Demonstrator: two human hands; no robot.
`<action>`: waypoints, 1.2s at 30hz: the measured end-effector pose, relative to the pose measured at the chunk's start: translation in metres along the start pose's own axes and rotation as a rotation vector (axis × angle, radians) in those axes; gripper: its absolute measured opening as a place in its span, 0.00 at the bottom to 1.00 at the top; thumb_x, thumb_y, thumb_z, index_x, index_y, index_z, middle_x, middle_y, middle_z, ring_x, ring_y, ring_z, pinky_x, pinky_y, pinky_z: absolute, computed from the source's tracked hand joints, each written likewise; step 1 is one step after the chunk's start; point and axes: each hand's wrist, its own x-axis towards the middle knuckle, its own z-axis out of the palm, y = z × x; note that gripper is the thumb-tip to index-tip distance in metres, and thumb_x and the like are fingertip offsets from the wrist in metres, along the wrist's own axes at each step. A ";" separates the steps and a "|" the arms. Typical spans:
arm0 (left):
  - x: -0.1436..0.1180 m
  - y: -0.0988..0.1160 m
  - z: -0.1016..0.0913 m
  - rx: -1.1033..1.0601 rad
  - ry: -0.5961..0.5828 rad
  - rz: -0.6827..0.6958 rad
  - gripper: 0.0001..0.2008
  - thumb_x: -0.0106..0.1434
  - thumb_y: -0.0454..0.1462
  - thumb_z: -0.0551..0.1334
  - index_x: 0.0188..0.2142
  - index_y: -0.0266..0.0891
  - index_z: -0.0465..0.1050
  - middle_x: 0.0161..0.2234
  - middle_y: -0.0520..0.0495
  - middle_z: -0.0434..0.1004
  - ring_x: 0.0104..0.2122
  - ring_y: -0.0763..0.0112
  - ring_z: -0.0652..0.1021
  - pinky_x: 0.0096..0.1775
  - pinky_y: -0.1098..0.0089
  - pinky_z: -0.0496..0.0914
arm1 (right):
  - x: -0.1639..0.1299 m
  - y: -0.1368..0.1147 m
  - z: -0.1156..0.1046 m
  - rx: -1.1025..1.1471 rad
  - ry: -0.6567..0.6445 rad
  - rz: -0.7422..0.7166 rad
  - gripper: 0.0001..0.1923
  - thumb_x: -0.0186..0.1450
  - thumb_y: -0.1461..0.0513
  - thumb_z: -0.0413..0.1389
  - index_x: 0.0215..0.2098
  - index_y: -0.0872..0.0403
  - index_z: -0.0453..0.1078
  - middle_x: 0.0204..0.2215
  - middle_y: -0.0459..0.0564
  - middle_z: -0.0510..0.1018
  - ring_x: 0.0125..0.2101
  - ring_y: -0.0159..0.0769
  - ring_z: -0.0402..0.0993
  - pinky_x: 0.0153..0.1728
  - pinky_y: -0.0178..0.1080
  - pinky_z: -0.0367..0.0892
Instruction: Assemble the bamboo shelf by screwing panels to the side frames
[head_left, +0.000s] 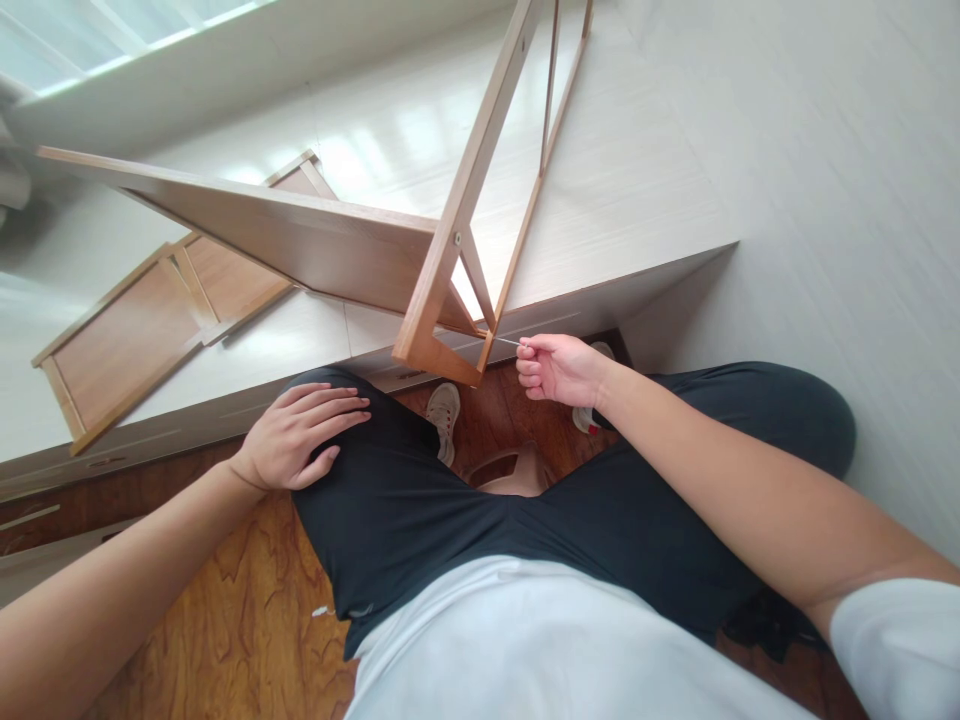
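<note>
My right hand (559, 368) pinches a thin metal tool (508, 341), likely a hex key, whose tip meets the lower corner of a wooden frame (442, 270). The frame is part of a partly assembled wooden furniture piece with a flat board (255, 225) jutting left, resting on a white platform (637, 180). My left hand (300, 435) lies flat and open on my left thigh, holding nothing. I sit with dark trousers and white shoes (444, 410) below.
A second wooden panel with slats (150, 330) lies flat on the white platform at the left. A white wall (825, 200) rises at the right. Brown wooden floor (247, 610) shows under my legs. A window runs along the top left.
</note>
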 end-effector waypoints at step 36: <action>0.004 0.006 -0.010 0.019 0.047 0.044 0.32 0.64 0.42 0.57 0.68 0.48 0.64 0.61 0.46 0.77 0.59 0.54 0.77 0.65 0.53 0.61 | 0.007 0.006 -0.001 0.046 -0.084 0.000 0.17 0.76 0.58 0.46 0.28 0.52 0.56 0.20 0.39 0.55 0.20 0.29 0.55 0.25 0.33 0.57</action>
